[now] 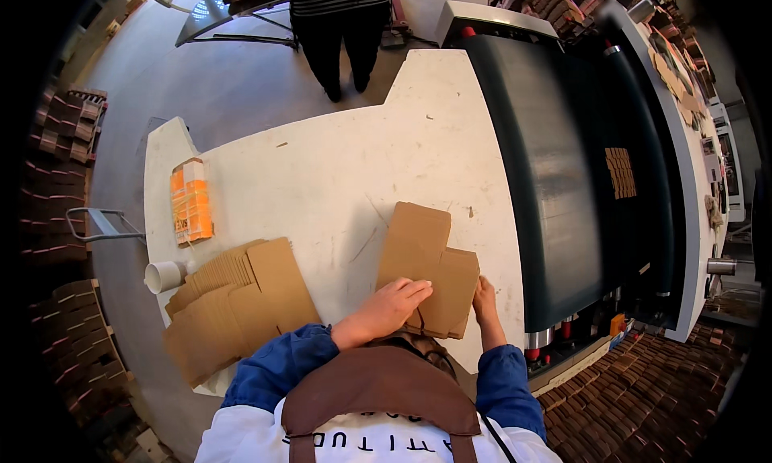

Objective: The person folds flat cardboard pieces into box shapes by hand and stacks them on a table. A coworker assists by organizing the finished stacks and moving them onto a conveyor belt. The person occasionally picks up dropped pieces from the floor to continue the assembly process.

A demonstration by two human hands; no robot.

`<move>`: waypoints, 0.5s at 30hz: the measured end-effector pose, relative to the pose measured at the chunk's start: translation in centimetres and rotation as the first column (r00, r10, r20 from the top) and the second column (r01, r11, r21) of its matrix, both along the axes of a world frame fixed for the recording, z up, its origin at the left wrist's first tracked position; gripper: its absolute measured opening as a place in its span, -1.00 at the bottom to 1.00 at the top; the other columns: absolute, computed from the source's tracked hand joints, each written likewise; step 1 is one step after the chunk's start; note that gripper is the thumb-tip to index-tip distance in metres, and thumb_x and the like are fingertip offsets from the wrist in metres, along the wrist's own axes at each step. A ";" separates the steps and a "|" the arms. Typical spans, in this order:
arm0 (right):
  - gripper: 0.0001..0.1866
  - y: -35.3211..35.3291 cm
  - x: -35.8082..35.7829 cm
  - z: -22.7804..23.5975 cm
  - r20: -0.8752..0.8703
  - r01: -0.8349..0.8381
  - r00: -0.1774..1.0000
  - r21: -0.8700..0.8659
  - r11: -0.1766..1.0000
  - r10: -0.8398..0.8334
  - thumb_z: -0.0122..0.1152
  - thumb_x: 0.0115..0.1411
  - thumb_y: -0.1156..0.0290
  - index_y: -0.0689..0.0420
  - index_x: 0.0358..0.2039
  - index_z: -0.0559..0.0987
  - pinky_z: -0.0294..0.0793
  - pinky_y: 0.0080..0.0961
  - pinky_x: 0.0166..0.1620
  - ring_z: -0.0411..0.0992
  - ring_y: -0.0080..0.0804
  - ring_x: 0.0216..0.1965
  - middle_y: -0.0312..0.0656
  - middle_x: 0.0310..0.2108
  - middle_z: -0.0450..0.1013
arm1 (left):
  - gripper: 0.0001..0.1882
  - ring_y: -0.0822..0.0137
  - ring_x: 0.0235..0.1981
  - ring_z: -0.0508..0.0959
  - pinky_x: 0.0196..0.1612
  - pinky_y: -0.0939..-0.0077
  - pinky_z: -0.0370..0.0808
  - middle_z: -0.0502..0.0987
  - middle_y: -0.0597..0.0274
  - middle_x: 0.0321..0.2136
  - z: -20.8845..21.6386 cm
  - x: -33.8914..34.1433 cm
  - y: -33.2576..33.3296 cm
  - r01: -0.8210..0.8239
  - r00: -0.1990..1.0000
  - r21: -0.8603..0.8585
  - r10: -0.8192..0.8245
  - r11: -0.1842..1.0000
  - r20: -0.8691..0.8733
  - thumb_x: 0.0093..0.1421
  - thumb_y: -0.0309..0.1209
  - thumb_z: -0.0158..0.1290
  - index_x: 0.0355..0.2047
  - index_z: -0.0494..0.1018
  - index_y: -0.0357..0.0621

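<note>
Flat brown cardboard box blanks (414, 234) lie stacked in front of me on the white tabletop (322, 165). My left hand (390, 304) rests on top of them near their lower left, fingers stretched out flat. At the right edge of the same stack is my right hand (487, 304), its fingers bent and closed on the edge; the fingertips are partly hidden. To my left, a larger fanned pile of cardboard blanks (241, 298) lies on the table, apart from both hands.
An orange-and-white package (191, 201) and a white roll (165, 277) sit at the table's left side. Right of the table runs a machine with a dark conveyor belt (539, 165); cardboard (620, 173) lies inside. Bundled cardboard (643, 390) fills the lower right. A person (342, 28) stands beyond the table.
</note>
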State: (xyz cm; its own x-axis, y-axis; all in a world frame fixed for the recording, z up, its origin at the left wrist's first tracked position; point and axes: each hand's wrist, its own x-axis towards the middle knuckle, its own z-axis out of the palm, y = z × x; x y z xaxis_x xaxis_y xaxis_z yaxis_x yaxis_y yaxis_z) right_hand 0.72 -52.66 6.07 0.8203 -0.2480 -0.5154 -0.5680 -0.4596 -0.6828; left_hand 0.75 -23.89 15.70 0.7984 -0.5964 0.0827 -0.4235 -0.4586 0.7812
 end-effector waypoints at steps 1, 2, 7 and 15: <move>-0.59 -0.5 1.4 0.1 0.063 -0.031 0.997 -0.205 0.978 0.044 0.01 0.33 0.17 0.30 -0.08 0.51 0.46 -0.33 -0.10 0.53 -0.18 -0.18 0.09 -0.28 0.55 | -0.52 0.12 0.04 0.38 0.07 0.31 0.38 0.38 0.17 0.09 -1.2 -0.1 -0.1 0.000 0.999 0.005 -0.001 1.000 0.032 0.15 -0.47 0.03 0.12 0.35 -0.16; -0.64 1.0 4.0 2.9 0.252 0.035 0.967 -0.289 0.957 0.040 0.02 0.34 0.23 0.29 -0.07 0.50 0.46 -0.35 -0.11 0.52 -0.20 -0.19 0.05 -0.23 0.54 | -0.52 0.12 0.04 0.38 0.08 0.31 0.38 0.38 0.17 0.09 -2.0 -0.1 0.0 0.000 0.998 0.014 -0.001 1.000 0.061 0.13 -0.47 0.03 0.11 0.36 -0.15; -0.70 13.1 16.5 12.9 0.608 -0.057 0.784 0.275 0.960 -0.127 -0.01 0.37 0.37 0.28 0.02 0.44 0.47 -0.55 -0.09 0.47 -0.48 -0.20 -0.12 -0.16 0.50 | -0.50 0.12 0.09 0.35 0.08 0.17 0.34 0.38 0.18 0.11 -1.7 0.3 0.0 0.018 0.987 0.108 -0.035 0.994 0.154 0.03 -0.46 0.02 0.06 0.45 -0.04; -0.66 22.5 26.6 4.0 0.288 0.062 0.888 0.696 0.715 -0.358 -0.03 0.38 0.23 0.16 0.04 0.45 0.46 -0.58 -0.21 0.49 -0.53 -0.27 -0.21 -0.16 0.52 | -0.75 0.12 -0.04 0.36 -0.01 0.21 0.31 0.38 0.15 -0.07 -5.2 -0.7 1.3 0.147 0.984 0.203 -0.164 0.968 0.068 -0.01 -0.25 0.01 -0.33 0.56 0.02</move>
